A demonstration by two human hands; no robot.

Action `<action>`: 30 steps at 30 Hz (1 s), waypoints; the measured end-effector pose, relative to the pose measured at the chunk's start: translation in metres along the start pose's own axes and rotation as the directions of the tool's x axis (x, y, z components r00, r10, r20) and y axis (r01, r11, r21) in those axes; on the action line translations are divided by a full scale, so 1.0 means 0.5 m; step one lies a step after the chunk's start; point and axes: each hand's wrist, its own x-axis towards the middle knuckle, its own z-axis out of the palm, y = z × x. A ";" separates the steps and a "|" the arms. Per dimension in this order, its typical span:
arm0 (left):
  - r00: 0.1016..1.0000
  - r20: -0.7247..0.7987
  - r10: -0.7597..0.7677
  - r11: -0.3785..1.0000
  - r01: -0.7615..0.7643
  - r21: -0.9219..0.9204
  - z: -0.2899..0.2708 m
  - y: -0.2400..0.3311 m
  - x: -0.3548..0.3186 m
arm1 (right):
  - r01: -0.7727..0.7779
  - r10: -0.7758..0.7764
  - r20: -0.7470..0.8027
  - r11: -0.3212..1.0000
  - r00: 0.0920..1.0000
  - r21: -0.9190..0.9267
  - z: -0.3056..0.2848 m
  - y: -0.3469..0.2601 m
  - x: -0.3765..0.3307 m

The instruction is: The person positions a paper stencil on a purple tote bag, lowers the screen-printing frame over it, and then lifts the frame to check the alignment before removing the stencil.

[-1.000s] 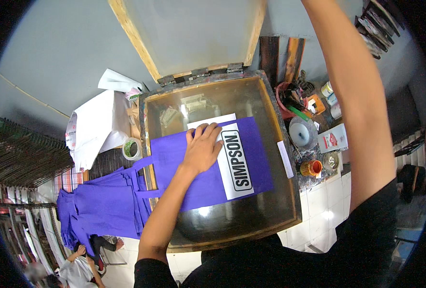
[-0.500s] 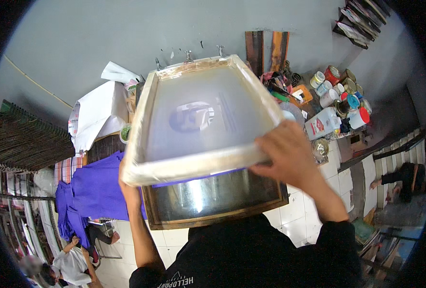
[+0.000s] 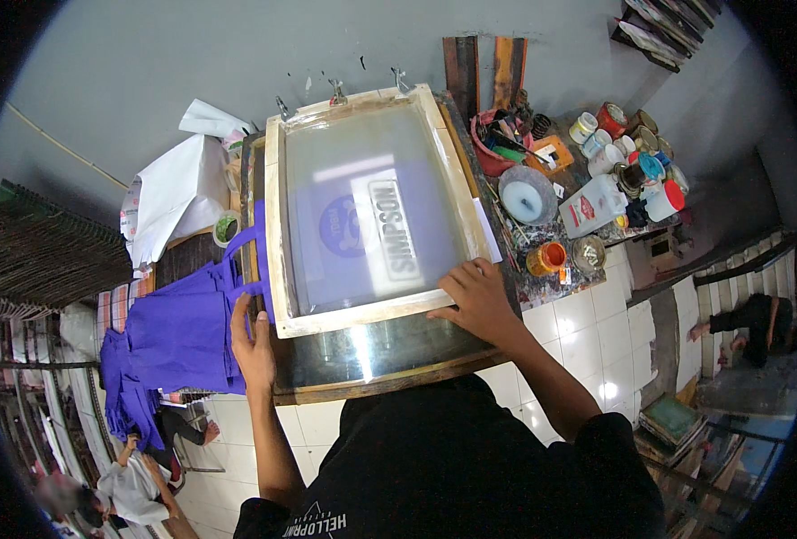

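Note:
A wooden-framed printing screen [image 3: 376,310] lies over the glass-topped table [image 3: 371,359], held at its far edge by hinge clamps [image 3: 337,92]. A round emblem and a block of lettering show on its translucent mesh, with purple fabric visible beneath. My right hand [image 3: 481,301] grips the frame's near right corner, thumb on the near side and fingers over the wood. Just off the near left corner, my left hand [image 3: 253,346] holds nothing, its thumb and fingers apart near the handle of a purple fabric bag [image 3: 247,260].
Purple bags [image 3: 178,328] are heaped at left, beside white sheets [image 3: 178,193] and a small tub of green stuff [image 3: 226,228]. On the right stand an orange ink jar [image 3: 546,259], a white jug [image 3: 593,205] and several paint pots. Other people sit at lower left and far right.
The raised screen has come down onto the table. My right hand has lowered with its near corner; my left hand has come away from the frame and its fingers have spread.

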 end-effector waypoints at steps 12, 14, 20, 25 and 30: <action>0.998 0.059 0.023 0.993 -0.030 0.114 0.065 0.030 0.003 | 0.008 -0.005 -0.023 0.993 1.000 0.117 0.015 0.006 -0.005; 0.997 0.082 0.012 0.979 -0.028 0.204 0.078 0.051 0.012 | 0.022 -0.014 -0.049 0.987 0.999 0.161 -0.004 0.001 0.011; 0.999 0.040 0.023 0.911 -0.038 0.411 0.111 0.073 0.025 | -0.052 0.051 -0.036 0.998 0.998 -0.040 0.003 0.044 0.066; 1.000 -0.002 0.029 0.858 -0.024 0.514 0.132 0.054 0.027 | -0.053 0.068 0.100 0.989 0.993 -0.141 0.016 0.067 0.106; 1.000 -0.001 0.019 0.853 -0.015 0.521 0.136 0.049 0.028 | -0.013 0.055 0.181 0.975 0.982 -0.224 0.027 0.077 0.104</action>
